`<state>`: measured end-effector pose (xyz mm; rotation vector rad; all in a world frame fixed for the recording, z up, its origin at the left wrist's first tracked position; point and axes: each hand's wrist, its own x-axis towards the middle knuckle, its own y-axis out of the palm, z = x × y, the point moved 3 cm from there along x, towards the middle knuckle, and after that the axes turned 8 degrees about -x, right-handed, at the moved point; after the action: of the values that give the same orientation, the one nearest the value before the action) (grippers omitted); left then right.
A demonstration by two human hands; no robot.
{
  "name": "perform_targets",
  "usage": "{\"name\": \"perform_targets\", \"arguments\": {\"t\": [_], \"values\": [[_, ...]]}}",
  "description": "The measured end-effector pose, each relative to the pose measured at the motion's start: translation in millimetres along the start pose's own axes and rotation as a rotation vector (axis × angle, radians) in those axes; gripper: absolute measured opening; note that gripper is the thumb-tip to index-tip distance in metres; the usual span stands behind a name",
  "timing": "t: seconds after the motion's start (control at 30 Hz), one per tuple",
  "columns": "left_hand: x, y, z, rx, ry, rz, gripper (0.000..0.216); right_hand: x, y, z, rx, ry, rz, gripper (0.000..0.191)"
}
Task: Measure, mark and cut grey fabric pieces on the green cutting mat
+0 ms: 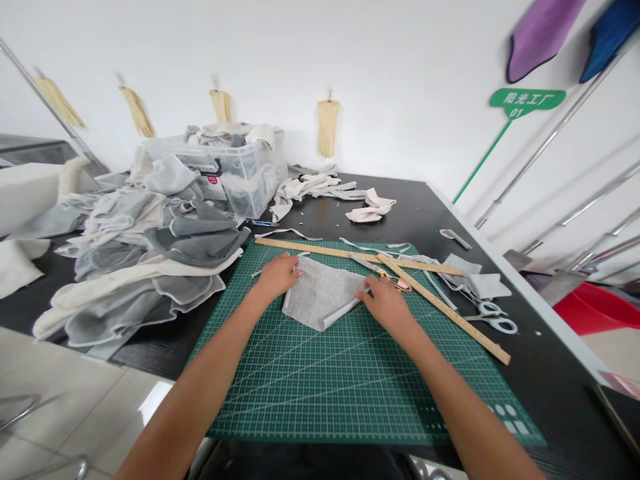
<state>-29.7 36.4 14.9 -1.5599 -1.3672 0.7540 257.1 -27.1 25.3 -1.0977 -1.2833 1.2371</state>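
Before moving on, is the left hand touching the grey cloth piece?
Touching. The head view shows the left hand resting on the upper left edge of the grey cloth piece.

In the upper right of the frame, a green sign (527,99) says "阳光工厂" in white with "01" under it, and left of the middle, a clear box (245,163) has a red sticker (213,180) too small to read.
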Motion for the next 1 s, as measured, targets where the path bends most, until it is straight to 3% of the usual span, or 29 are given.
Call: {"name": "perform_targets", "arguments": {"t": [0.1, 0.23, 0.37, 0.5, 0.67, 0.77, 0.9, 1.0], "values": [[3, 3, 1, -0.087, -0.009, 0.023, 0.018, 0, 2, 3, 0.021, -0.039, 0.024, 0.018], [10, 6, 7, -0.151, -0.029, 0.057, 0.015, 2, 7, 8, 0.065, -0.086, -0.048, 0.03], [14, 4, 11, -0.171, -0.068, 0.043, 0.019, 9, 14, -1, 0.193, 0.018, -0.098, 0.03], [9, 1, 9, -0.138, -0.126, 0.018, 0.017, 15, 18, -24, 0.257, 0.065, -0.019, 0.018], [1, -1, -2, -0.031, -0.187, -0.024, 0.033, 19, 21, -49, 0.294, 0.064, 0.126, 0.032], [0, -1, -7, 0.014, -0.149, -0.02, 0.036, 19, 19, -47, 0.318, -0.02, 0.152, 0.047], [2, 3, -6, -0.067, -0.076, 0.036, 0.023, 17, 13, -36, 0.236, -0.207, 0.151, 0.046], [4, 3, 1, -0.121, -0.06, 0.067, 0.017, 19, 12, -37, 0.188, -0.15, 0.161, 0.042]]}}
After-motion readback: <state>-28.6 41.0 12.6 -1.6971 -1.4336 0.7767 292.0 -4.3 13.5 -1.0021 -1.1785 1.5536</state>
